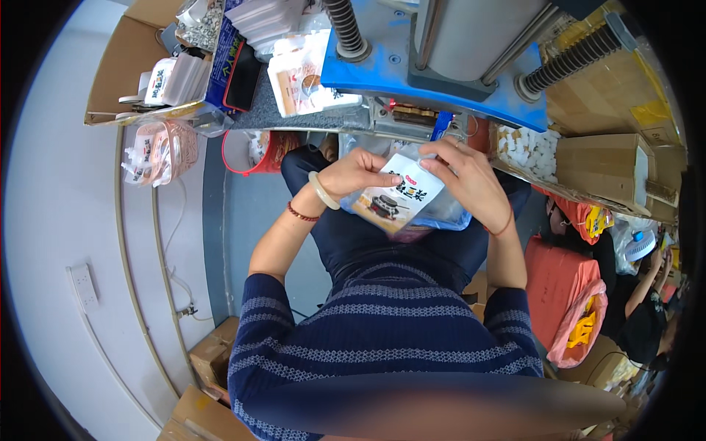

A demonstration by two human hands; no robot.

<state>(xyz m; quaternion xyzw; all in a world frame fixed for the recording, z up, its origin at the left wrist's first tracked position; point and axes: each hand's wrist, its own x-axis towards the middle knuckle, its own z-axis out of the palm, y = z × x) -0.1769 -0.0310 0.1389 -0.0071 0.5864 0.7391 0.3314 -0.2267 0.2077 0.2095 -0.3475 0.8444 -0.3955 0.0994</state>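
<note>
Above my lap, a flat white printed packet (pixel 404 192) with a brownish picture at its lower end is held tilted between both hands. My left hand (pixel 358 173) is closed on its left edge, thumb lying on the front face. At the upper right corner, the fingers of my right hand (pixel 467 175) pinch the same packet. Whether it is one packet or a few together I cannot tell. Beneath it, a clear bluish plastic bag (pixel 450 217) rests across my thighs, its contents mostly hidden.
Ahead looms a blue press plate (pixel 434 88) with spring posts. More printed packets (pixel 298 77) lie on the grey bench, beside a dark phone (pixel 243 79). A red bucket (pixel 235 153) stands below. At right are a box of white pieces (pixel 526 151) and a co-worker (pixel 647 312).
</note>
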